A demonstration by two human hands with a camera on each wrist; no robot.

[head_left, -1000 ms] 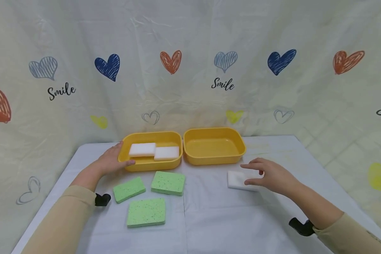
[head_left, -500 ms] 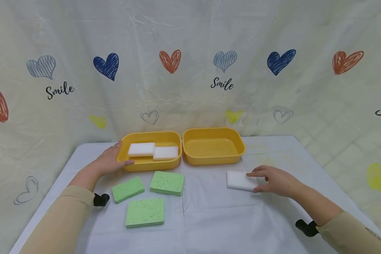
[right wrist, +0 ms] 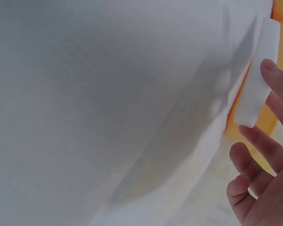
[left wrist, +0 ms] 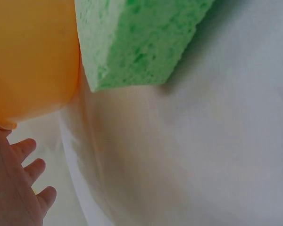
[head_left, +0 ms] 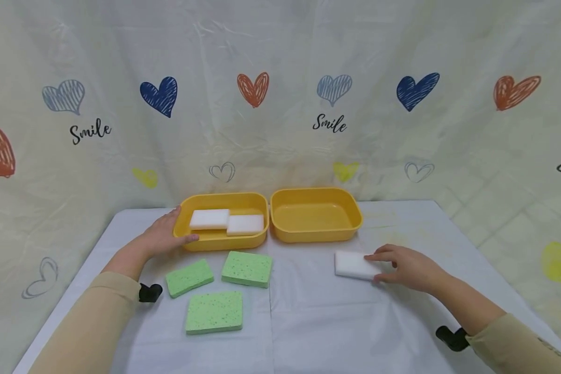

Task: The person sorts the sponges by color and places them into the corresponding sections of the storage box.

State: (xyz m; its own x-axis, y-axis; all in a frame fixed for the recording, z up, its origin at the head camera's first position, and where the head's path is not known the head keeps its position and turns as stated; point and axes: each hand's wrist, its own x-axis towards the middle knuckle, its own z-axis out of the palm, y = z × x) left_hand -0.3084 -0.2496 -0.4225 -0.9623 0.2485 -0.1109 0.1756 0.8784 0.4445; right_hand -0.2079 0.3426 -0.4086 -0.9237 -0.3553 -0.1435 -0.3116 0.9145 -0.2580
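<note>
In the head view, my left hand (head_left: 161, 236) holds the left end of a yellow plastic container (head_left: 224, 242), thumb at the front rim and fingers along the side. Two white sponges (head_left: 209, 219) lie inside it. My right hand (head_left: 409, 267) pinches the right end of another white sponge (head_left: 352, 264), which lies on the cloth. The right wrist view shows the thumb (right wrist: 273, 73) against this sponge's side. Several fingers of the left hand spread past the container in the left wrist view.
A second yellow container (head_left: 315, 234), with nothing in it, adjoins the first. Three green sponges (head_left: 248, 269) lie in front of the left container. White cloth (head_left: 318, 322) covers the table, and a heart-printed curtain (head_left: 280, 135) hangs behind.
My right hand has come down and slightly to the right, onto the right end of the white sponge. The left hand keeps its place at the container.
</note>
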